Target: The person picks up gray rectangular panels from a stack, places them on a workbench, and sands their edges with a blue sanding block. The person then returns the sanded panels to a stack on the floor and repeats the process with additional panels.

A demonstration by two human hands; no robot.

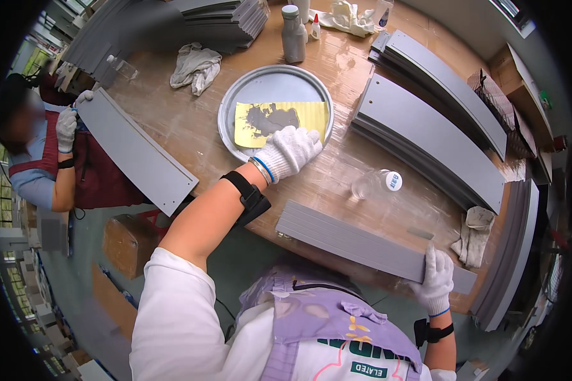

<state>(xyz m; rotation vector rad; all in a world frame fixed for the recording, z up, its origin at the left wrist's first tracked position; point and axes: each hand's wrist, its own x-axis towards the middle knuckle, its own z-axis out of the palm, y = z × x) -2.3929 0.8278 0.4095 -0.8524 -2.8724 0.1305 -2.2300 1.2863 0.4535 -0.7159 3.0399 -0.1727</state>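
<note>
My left hand point(290, 152), in a white knitted glove, is over the near edge of a yellow sheet point(313, 114). Its fingers are curled closed, and whatever they may hold is hidden beneath them. Grey paste point(273, 119) lies smeared on that sheet, which rests in a round grey metal lid or tray point(225, 120) with a raised rim. Near the table's front edge, my right hand point(437, 274), gloved too, grips a long grey slatted panel point(349, 240) close to its right end.
A transparent bottle point(370, 185) stands beyond the panel. Grey curved panels point(426, 136) are stacked at right, others point(225, 25) far left. A grey bottle point(293, 38) is behind the lid. Cloths point(197, 66) lie about. At left a co-worker's gloved hands point(66, 129) hold another panel point(136, 149).
</note>
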